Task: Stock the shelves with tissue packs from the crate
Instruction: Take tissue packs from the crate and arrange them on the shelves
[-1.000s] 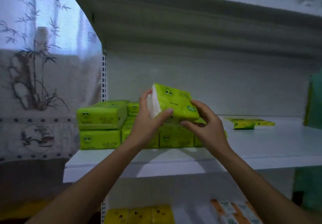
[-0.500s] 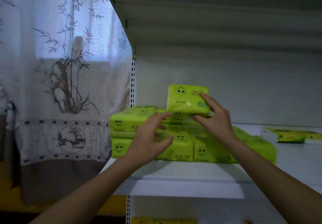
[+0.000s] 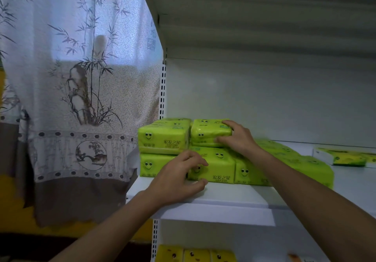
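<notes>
Bright green tissue packs with smiley faces are stacked in two layers at the left end of the white shelf [image 3: 223, 197]. My right hand [image 3: 239, 138] grips the upper right pack [image 3: 207, 132] by its right end; the pack lies flat on the lower row, next to the upper left pack [image 3: 162, 137]. In front of the lower row, my left hand [image 3: 179, 178] has loose, spread fingers against the lower middle pack [image 3: 220, 168] and holds nothing. The crate is out of view.
More green packs [image 3: 305, 164] continue to the right, and a flat yellow-green pack [image 3: 345, 158] lies further along. The upper shelf's underside [image 3: 264, 17] hangs overhead. Yellow packs [image 3: 195, 255] sit on the shelf below. A bamboo-print curtain [image 3: 81, 78] hangs at the left.
The pack, held in the air by both hands a second ago, now lies on the lower row. My left hand let go and dropped to the lower packs. The view shifted left.
</notes>
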